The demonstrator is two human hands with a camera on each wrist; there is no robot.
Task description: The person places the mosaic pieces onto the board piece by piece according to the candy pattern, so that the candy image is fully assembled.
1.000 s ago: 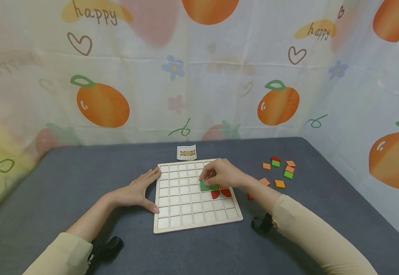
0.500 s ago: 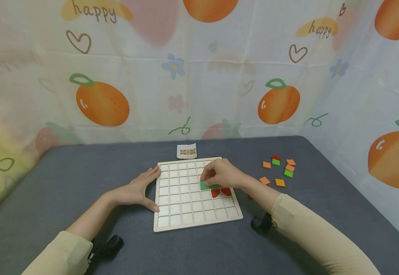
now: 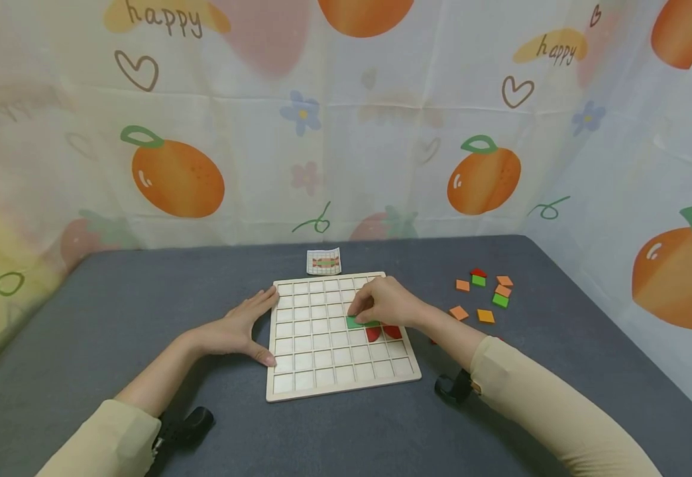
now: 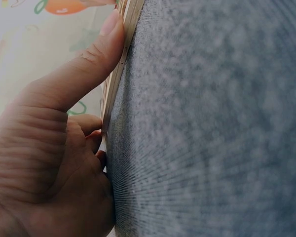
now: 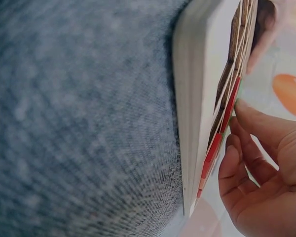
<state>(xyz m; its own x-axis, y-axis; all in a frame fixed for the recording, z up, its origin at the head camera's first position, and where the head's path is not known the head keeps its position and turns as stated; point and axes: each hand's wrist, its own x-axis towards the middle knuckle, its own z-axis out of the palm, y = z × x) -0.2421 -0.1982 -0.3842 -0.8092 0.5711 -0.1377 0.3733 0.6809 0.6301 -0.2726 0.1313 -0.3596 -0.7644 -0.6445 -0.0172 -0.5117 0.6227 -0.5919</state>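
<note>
A pale wooden grid board [image 3: 313, 361] lies on the dark tabletop. My left hand [image 3: 232, 332] spreads along its left edge, thumb near the front corner and fingers near the back. In the left wrist view the thumb [image 4: 96, 59] touches the board's side. Over the right half of the grid, my right hand [image 3: 390, 302] pinches a green tile [image 3: 352, 322] between thumb and fingertips. More green shows just right of it, partly covered by the hand. Two red rounded tiles [image 3: 392, 332] sit in cells nearer me; the right wrist view shows a red tile [image 5: 211, 155] edge-on.
Behind the board lies a small pattern card [image 3: 324, 263]. Loose orange tiles [image 3: 459, 313], green tiles [image 3: 500, 300], a yellow-orange tile [image 3: 486, 317] and a red tile [image 3: 478, 272] are scattered to the right. A printed curtain [image 3: 250, 165] hangs behind the table.
The green tile under my right fingertips now looks flatter against the grid. My right hand has barely shifted, and the left hand keeps its place on the board's edge.
</note>
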